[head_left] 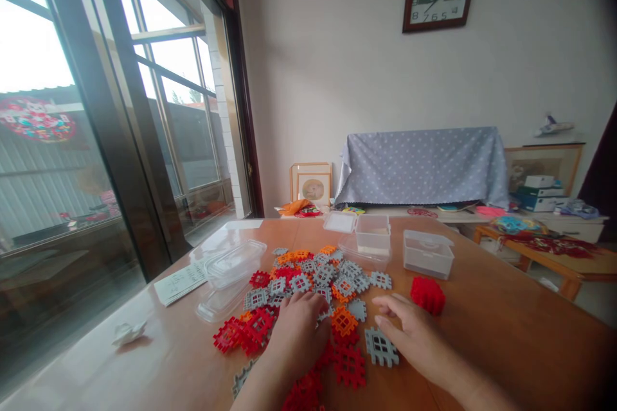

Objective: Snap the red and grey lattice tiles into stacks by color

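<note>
The left hand (293,336) lies palm down on a loose heap of flat red, orange and grey plastic waffle-grid building pieces (308,282), the forearm reaching in from the bottom of the view. Its fingers (313,308) sit close together and slightly curled, pressing on grey pieces at the heap's middle; whether they grip one cannot be told. The right hand (414,334) is also palm down, angled in from the lower right along the heap's right edge. Its fingers (385,311) stand a little apart and nearly straight, with the tips just beside a single grey grid piece (380,347) and a small orange grid piece (344,321) lying between the two hands. Right of the heap sits a red clump of joined grid pieces (427,295), and beyond that a clear lidded plastic box (428,254). Behind the heap stand an open clear plastic box (372,234) and its raised clear lid (340,221). Left of the heap lie stacked clear plastic trays (231,276), a white printed leaflet (180,284) and a crumpled white tissue (128,332), all on the same glossy brown wooden table (506,334).
</note>
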Action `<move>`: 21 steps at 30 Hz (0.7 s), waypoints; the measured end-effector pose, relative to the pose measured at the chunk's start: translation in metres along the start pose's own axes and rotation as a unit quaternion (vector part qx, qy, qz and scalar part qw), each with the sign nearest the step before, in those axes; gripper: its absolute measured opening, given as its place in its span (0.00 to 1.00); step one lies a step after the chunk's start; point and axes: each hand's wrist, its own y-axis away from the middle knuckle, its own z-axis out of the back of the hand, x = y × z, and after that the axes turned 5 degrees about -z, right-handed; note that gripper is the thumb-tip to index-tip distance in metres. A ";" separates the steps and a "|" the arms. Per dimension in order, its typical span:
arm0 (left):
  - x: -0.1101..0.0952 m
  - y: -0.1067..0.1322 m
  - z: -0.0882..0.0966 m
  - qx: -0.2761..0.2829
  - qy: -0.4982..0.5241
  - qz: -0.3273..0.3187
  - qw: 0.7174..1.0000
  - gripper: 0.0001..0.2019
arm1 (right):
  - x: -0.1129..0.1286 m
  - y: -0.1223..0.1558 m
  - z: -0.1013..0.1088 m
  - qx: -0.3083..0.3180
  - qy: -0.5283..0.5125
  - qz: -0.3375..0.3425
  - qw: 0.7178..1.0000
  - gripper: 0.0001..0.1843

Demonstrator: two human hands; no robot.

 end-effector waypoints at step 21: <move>0.008 -0.006 -0.015 0.035 -0.031 -0.007 0.999 0.10 | 0.052 -0.064 -0.006 0.022 0.129 -0.022 0.991 0.19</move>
